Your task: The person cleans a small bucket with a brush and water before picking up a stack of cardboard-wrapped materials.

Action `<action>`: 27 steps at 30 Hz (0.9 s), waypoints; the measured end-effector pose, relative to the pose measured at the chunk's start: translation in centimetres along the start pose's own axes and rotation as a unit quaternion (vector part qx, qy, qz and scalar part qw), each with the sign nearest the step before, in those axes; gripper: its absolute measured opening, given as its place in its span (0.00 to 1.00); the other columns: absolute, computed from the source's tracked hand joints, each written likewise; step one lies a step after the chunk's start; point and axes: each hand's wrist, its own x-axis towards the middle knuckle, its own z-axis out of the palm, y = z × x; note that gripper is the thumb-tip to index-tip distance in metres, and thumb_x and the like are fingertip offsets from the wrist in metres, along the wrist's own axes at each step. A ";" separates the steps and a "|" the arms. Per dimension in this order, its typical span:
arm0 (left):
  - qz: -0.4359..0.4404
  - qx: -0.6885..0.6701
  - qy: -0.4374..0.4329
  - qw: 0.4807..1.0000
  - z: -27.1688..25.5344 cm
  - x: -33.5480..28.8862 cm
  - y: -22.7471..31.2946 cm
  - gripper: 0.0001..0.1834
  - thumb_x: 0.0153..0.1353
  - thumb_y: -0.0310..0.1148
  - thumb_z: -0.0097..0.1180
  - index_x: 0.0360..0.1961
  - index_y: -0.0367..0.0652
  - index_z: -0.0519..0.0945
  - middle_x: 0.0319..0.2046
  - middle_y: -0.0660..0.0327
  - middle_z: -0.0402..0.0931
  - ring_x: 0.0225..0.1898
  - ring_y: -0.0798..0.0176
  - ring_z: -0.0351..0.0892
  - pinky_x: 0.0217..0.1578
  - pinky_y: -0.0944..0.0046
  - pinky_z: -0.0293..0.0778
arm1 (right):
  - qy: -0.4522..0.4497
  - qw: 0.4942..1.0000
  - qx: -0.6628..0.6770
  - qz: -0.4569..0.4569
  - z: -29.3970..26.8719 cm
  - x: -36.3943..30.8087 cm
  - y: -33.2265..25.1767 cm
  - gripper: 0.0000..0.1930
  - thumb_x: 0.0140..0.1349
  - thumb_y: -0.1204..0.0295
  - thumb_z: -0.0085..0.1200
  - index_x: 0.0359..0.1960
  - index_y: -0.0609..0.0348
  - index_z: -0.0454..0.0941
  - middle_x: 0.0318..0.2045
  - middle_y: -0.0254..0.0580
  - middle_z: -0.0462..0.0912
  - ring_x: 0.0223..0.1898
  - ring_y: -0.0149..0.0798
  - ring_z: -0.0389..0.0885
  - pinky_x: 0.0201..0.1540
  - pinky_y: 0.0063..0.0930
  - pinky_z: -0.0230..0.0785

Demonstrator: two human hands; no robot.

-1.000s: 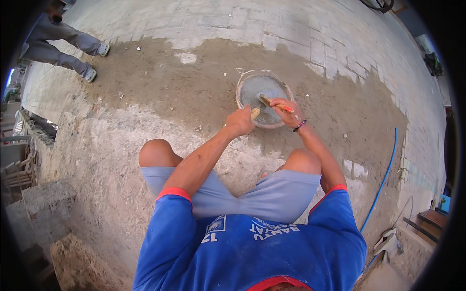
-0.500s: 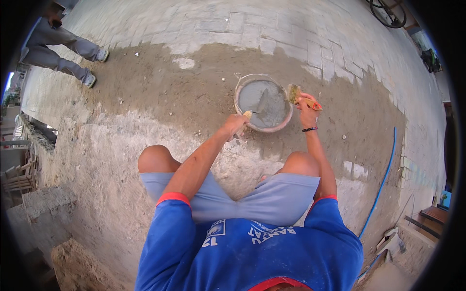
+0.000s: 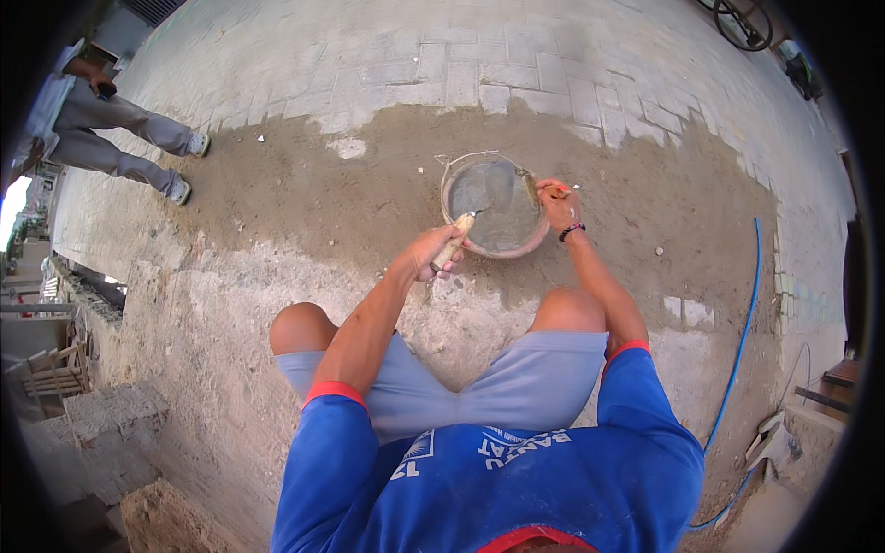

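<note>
A round bucket point(image 3: 510, 252) of wet grey cement slurry point(image 3: 475, 230) stands on the ground in front of my knees. My left hand point(image 3: 430, 254) is closed round the pale wooden handle of a trowel point(image 3: 454, 241). The trowel's blade reaches over the bucket, coated in grey slurry, near the far side. At the bucket's right rim my right hand point(image 3: 559, 212) grips a paintbrush point(image 3: 531, 187) with a wooden handle. Its bristles are over the rim, close to the trowel blade; whether they touch it I cannot tell.
A person in grey trousers point(image 3: 124, 152) stands at the far left. Pale paving blocks point(image 3: 461, 78) lie beyond a damp, sandy-brown strip. A blue hose point(image 3: 737, 341) runs along the right. Broken concrete point(image 3: 115, 415) and rubble lie at the lower left.
The trowel blade has swung up toward the bucket's far side, its handle now more upright in my left hand. My right hand has brought the brush leftward onto the rim, near the blade.
</note>
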 end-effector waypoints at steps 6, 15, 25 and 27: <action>-0.051 -0.034 0.003 0.998 -0.4 -0.5 -0.3 0.17 0.64 0.44 0.38 0.39 0.40 0.70 0.16 0.67 0.64 0.10 0.74 0.59 0.07 0.72 0.53 | -0.024 0.952 0.109 -0.285 2.0 -4.6 -5.9 0.06 0.55 0.77 0.52 0.34 0.56 0.80 0.30 0.41 0.81 0.33 0.34 0.80 0.37 0.26 0.70; -0.020 0.038 0.046 0.998 -0.1 -0.9 0.7 0.14 0.64 0.41 0.44 0.40 0.41 0.70 0.17 0.65 0.66 0.11 0.73 0.62 0.08 0.72 0.58 | 0.002 0.998 -0.052 0.021 1.6 0.3 -0.4 0.10 0.57 0.63 0.51 0.34 0.51 0.81 0.28 0.42 0.82 0.33 0.41 0.80 0.38 0.32 0.71; -0.056 0.133 0.211 0.967 -2.0 2.6 -2.3 0.11 0.64 0.39 0.47 0.38 0.42 0.73 0.18 0.63 0.70 0.13 0.70 0.66 0.12 0.67 0.64 | -0.102 0.925 0.297 0.216 5.0 -1.2 2.2 0.06 0.58 0.70 0.53 0.35 0.55 0.78 0.31 0.36 0.81 0.32 0.31 0.80 0.33 0.25 0.75; -0.041 0.111 0.201 0.972 -2.7 2.6 -2.5 0.12 0.63 0.40 0.49 0.37 0.42 0.74 0.17 0.62 0.69 0.13 0.69 0.66 0.11 0.67 0.62 | -0.133 0.923 0.342 0.115 4.4 -1.7 0.2 0.08 0.57 0.74 0.55 0.39 0.57 0.77 0.32 0.35 0.80 0.32 0.27 0.79 0.31 0.18 0.74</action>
